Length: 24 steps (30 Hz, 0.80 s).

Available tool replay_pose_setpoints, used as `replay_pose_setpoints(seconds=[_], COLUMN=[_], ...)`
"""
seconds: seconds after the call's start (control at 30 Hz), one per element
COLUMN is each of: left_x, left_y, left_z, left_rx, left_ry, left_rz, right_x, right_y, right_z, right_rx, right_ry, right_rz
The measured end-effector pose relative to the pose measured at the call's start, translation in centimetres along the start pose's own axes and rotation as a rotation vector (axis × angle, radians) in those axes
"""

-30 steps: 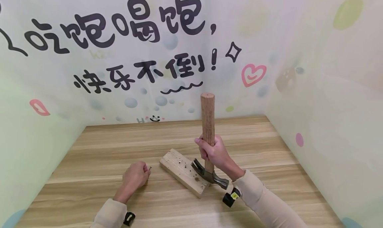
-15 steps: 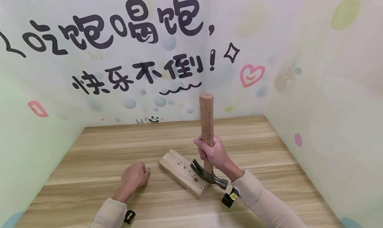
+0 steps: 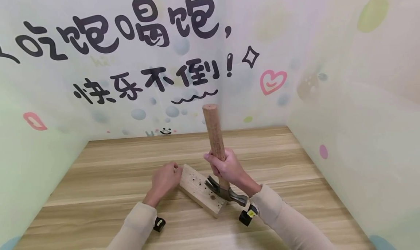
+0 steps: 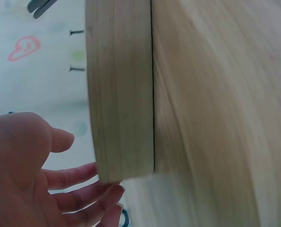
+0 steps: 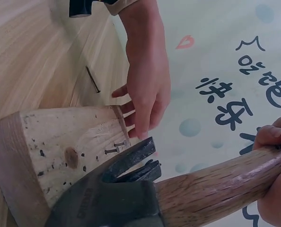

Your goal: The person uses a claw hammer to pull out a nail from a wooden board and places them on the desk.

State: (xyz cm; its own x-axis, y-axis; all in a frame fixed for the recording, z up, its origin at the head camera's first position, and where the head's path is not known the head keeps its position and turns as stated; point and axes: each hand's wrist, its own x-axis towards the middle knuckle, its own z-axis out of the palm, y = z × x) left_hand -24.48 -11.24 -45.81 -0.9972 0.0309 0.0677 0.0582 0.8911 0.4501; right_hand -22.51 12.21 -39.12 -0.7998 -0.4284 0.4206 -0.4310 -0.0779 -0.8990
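Observation:
My right hand [image 3: 227, 166] grips a claw hammer [image 3: 214, 133] by its wooden handle [image 5: 221, 184], close above the head. The handle points up, and the steel head [image 3: 226, 194] hangs over the near end of a small wooden board [image 3: 200, 191]. At the board's far left end is my left hand [image 3: 166, 179]; in the left wrist view its fingers [image 4: 83, 197] reach the end face while the thumb [image 4: 61, 140] stands off. Two nails [image 5: 114, 147] stick up from the hole-dotted top, near the claw in the right wrist view.
A loose nail [image 5: 93, 79] lies on the wood-grain table [image 3: 131, 151] beside the board. White walls with printed lettering [image 3: 147, 78] enclose the back and both sides. Each wrist carries a small black camera [image 3: 159, 224].
The left hand has moved right and away from me to the board's end; the nail it pinched is gone from its fingers. The hammer handle now leans more to the left.

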Motion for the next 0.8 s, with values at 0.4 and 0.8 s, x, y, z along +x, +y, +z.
replay_pose_setpoints(seconds=[0.4,0.8], left_x=[1.4,1.7], left_y=[0.4,0.5], left_z=[2.7,3.4], left_rx=[0.059,0.047], left_ry=[-0.035,-0.086], left_rz=[0.006,0.016], right_x=[2.4,5.4], right_y=[0.0,1.3], right_z=[1.2,3.9], right_rx=[-0.044,-0.185], right_ry=[-0.07,-0.162], right_rz=[0.217,0.414])
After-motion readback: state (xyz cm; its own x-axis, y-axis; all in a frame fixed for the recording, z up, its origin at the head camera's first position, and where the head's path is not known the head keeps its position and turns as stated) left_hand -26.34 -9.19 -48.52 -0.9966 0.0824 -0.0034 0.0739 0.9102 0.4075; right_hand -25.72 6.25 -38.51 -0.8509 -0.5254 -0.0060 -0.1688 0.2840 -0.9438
